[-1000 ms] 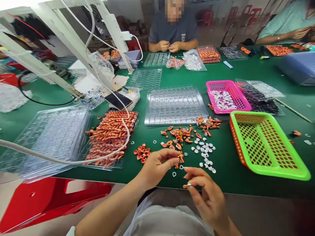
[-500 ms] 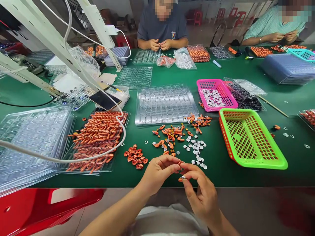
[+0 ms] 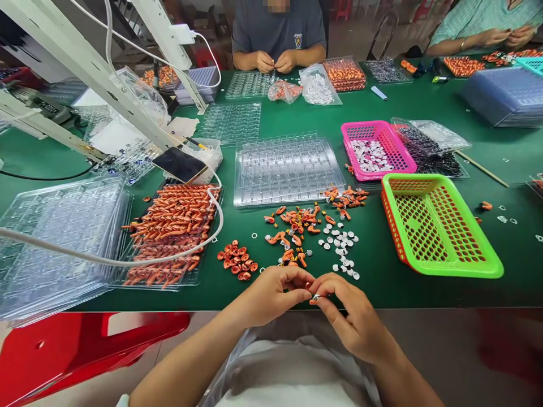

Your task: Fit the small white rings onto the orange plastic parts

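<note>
My left hand [image 3: 278, 295] pinches a small orange cup-shaped cap [image 3: 309, 286], mostly covered by the fingers. Close against it, my right hand [image 3: 354, 316] is closed on a small orange piece with a white part [image 3: 314, 299]; its exact shape is partly hidden. The fingertips of both hands meet just above the table's front edge. Beyond them lie a heap of curved orange pieces [image 3: 299, 221], some with silver discs, and a scatter of white round caps [image 3: 339, 244]. Left of these sits a cluster of orange cup-shaped caps [image 3: 236, 260].
A green basket [image 3: 479, 265] nested in a red one stands at right, behind it a pink basket [image 3: 358, 129] of white pieces. Clear plastic trays [image 3: 288, 169] lie mid-table; orange parts [image 3: 169, 232] fill trays at left, crossed by a white cable [image 3: 127, 262]. Two people sit opposite.
My two hands have come closer together, bringing the orange cap and the small orange piece nearly into contact. The camera view has shifted slightly.
</note>
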A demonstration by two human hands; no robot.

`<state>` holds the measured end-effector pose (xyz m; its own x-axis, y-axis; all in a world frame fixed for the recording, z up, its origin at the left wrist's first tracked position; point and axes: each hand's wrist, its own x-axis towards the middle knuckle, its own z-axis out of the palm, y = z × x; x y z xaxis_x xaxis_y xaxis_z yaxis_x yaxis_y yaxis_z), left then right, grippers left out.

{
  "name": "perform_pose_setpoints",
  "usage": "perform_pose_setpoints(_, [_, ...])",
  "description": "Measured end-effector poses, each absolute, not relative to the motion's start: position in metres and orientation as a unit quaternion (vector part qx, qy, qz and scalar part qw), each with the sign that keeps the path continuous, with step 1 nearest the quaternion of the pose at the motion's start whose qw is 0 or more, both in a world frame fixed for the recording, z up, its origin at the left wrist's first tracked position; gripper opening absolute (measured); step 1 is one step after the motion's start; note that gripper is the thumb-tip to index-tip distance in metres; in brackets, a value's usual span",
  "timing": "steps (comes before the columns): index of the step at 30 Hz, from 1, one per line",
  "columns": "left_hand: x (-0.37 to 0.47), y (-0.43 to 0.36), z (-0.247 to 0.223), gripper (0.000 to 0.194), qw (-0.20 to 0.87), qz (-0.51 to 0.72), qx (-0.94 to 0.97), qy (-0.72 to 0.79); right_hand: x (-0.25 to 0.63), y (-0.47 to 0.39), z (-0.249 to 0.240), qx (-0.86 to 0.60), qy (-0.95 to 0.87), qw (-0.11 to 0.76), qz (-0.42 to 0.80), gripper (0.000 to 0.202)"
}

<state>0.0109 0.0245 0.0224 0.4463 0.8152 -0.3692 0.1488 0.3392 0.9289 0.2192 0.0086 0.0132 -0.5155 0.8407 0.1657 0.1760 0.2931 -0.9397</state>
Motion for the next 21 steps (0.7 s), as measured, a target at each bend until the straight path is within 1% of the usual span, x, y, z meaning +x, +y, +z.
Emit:
perform_pose_setpoints(3, [0.013, 0.021, 0.020, 0.022, 0.669, 0.295, 0.482, 0.483, 0.222, 0.009, 0.013, -0.388, -0.667, 0.355, 0.527, 0.009])
perform_pose_setpoints(7, [0.020, 0.017, 0.019, 0.024, 0.656, 0.344, 0.454, 0.495, 0.219, 0.009, 0.009, -0.428, -0.597, 0.364, 0.572, 0.013])
perform_pose_setpoints(11, [0.028, 0.016, 0.023, 0.020, 0.609, 0.355, 0.474, 0.527, 0.214, 0.010, 0.005, -0.448, -0.549, 0.373, 0.598, 0.016])
perform_pose_setpoints(14, [0.029, 0.015, 0.024, 0.016, 0.579, 0.352, 0.509, 0.530, 0.213, 0.012, 0.006, -0.459, -0.545, 0.375, 0.593, 0.017])
perform_pose_setpoints(21, [0.025, 0.014, 0.021, 0.012, 0.489, 0.344, 0.612, 0.517, 0.215, 0.017, 0.016, -0.472, -0.595, 0.312, 0.571, 0.014])
